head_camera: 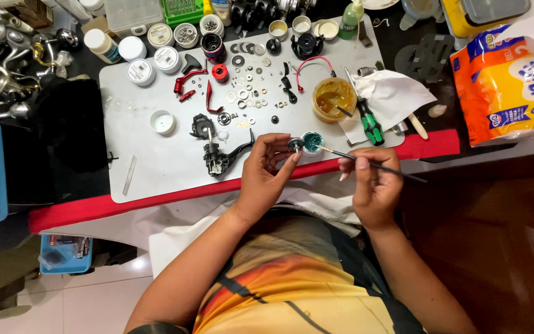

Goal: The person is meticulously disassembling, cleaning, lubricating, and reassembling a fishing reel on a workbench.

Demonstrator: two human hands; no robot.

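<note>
Grey mat [156, 161] on a red-edged table [428, 143], strewn with small washers and black and red reel parts. Near the mat's front edge: left hand [266, 176], fingertips pinched on a small dark gear [295, 145]; right hand [373, 185] clamped around a thin brush [372, 163], tip beside the gear at a little pot of teal grease [312, 141]. Behind, toward the mat's right edge, an amber jar [334, 99], white cloth [394, 93], green-handled screwdriver [369, 124].
</note>
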